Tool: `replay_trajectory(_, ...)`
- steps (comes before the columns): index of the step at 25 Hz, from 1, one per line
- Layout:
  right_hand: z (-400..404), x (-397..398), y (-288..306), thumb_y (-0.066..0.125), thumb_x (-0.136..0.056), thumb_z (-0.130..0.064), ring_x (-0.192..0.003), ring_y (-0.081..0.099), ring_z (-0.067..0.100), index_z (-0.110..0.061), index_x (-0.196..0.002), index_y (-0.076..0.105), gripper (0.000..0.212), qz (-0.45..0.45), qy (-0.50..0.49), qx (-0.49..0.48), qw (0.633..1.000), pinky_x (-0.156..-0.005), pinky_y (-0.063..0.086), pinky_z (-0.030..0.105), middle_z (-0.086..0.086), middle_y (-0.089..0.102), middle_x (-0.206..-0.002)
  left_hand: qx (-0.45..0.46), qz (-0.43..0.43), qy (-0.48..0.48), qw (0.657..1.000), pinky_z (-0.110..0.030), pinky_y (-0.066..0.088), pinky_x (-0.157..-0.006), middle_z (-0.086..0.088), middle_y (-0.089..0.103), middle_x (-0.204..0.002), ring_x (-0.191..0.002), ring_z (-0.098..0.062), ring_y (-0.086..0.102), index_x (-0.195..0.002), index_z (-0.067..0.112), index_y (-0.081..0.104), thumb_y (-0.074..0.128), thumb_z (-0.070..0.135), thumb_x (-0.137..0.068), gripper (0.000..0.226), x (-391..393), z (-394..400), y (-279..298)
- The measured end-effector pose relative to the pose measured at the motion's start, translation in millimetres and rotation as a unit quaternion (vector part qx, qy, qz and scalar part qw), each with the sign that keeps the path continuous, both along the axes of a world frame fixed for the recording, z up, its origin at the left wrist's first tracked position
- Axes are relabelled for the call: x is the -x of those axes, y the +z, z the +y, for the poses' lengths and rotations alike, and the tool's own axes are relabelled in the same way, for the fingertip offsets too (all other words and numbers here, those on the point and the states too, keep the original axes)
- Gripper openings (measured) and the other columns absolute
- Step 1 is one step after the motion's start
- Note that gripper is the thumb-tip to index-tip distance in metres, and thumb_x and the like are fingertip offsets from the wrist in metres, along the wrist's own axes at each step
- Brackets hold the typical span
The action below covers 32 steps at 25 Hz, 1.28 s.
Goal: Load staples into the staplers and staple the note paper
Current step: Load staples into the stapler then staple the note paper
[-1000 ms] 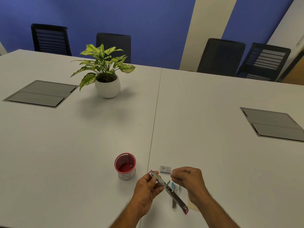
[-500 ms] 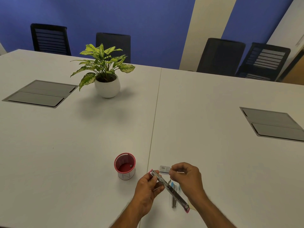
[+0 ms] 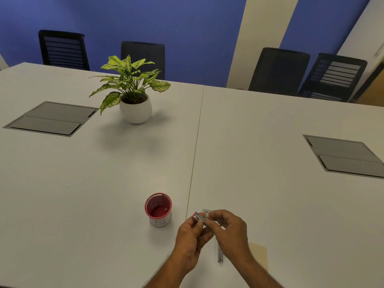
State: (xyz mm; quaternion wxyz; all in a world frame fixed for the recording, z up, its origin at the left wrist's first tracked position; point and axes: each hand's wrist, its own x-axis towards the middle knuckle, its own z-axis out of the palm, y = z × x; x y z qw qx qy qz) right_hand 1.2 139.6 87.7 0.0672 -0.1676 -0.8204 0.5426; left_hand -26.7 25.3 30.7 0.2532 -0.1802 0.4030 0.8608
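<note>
Staples should seat best if the left hand (image 3: 190,235) holds the open stapler (image 3: 200,218) steady just right of the red cup (image 3: 158,209) while the right hand (image 3: 226,227), fingers pinched at its channel, feeds the strip in straight and level

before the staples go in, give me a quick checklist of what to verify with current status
1. Stapler held off the table: ok, the left hand grips it.
2. Right hand at the stapler's top: ok, its fingers are curled there.
3. Staple strip in the right hand: cannot tell, too small.
4. Staple channel open: cannot tell, the hands cover it.
5. Staple box within reach: ok, just beyond the hands.
6. Note paper ready: ok, lying under the right wrist.
</note>
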Motion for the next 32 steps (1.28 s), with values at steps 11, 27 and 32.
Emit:
replay_trajectory(11,-2,-4,1,0.082,-0.078,-0.013,-0.082,0.069,-0.003,-0.022,-0.087,0.078,0.014,0.006,-0.026,-0.022,0.999,-0.076,0.049,0.008,-0.011,0.076,-0.081,-0.012,0.000,0.002,1.000,-0.030,0.062,-0.072,-0.013,0.075,-0.113,-0.105,-0.033,0.072,-0.116,0.009,0.067,0.047,0.005,-0.103,0.025,-2,2,4)
replay_trajectory(27,6,0,7,0.086,-0.068,-0.017,-0.077,0.068,0.002,-0.039,-0.078,0.069,0.029,-0.068,0.038,-0.086,0.993,-0.073,0.054,0.018,-0.017,0.072,-0.079,-0.019,-0.012,0.009,1.000,-0.031,0.062,-0.069,-0.014,0.077,-0.107,-0.096,-0.029,0.075,-0.117,0.007,0.066,0.046,0.002,-0.102,0.025,-2,0,6)
replay_trajectory(32,26,1,11,0.081,-0.069,-0.010,-0.073,0.072,0.016,-0.024,-0.097,0.070,0.033,-0.188,0.100,-0.003,0.977,-0.059,0.060,0.028,-0.003,0.072,-0.092,-0.011,-0.022,0.015,1.000,-0.029,0.062,-0.062,-0.015,0.077,-0.102,-0.085,-0.027,0.075,-0.119,0.005,0.065,0.048,0.003,-0.101,0.025,0,-3,5)
